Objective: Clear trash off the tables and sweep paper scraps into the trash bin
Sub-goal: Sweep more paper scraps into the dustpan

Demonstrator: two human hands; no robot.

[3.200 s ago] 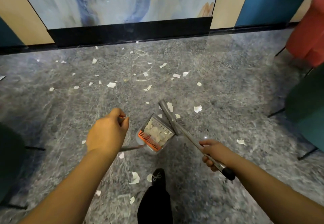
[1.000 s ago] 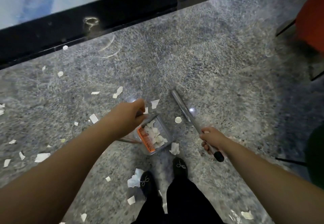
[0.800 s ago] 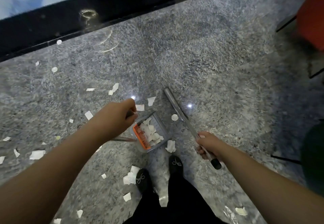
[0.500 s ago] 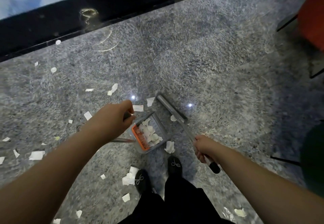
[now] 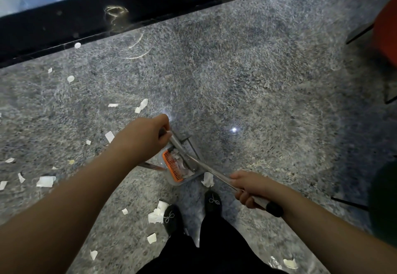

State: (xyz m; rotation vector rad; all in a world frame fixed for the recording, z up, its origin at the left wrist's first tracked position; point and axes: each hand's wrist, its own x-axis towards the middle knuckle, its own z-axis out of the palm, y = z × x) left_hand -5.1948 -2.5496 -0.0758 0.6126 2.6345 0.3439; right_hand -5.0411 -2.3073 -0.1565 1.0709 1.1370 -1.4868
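A: Any writing to read? I find none; no label shows on the dustpan (image 5: 189, 157), only faint ridges on its wall.

B: None here either; what's in the pan?

A: White scraps (image 5: 184, 171), lying beside its orange comb (image 5: 173, 167); the broom (image 5: 193, 161) reaches into it, head partly hidden behind the left hand (image 5: 144, 138).

B: How do the hands stand?

A: The left is curled tight round the pan's handle, just above the pan; the right hand (image 5: 250, 187) wraps the broom's shaft near its black end cap.

B: And loose paper?

A: One crumpled bit (image 5: 208, 179) touches the pan's near edge, between the hands; more lie left of the left arm and by the shoes (image 5: 212, 201); no bin is in sight.

B: Anything cut off?

A: A red seat (image 5: 386, 31), far right of the right hand, clipped by the frame; the pan handle's top is covered by fingers.
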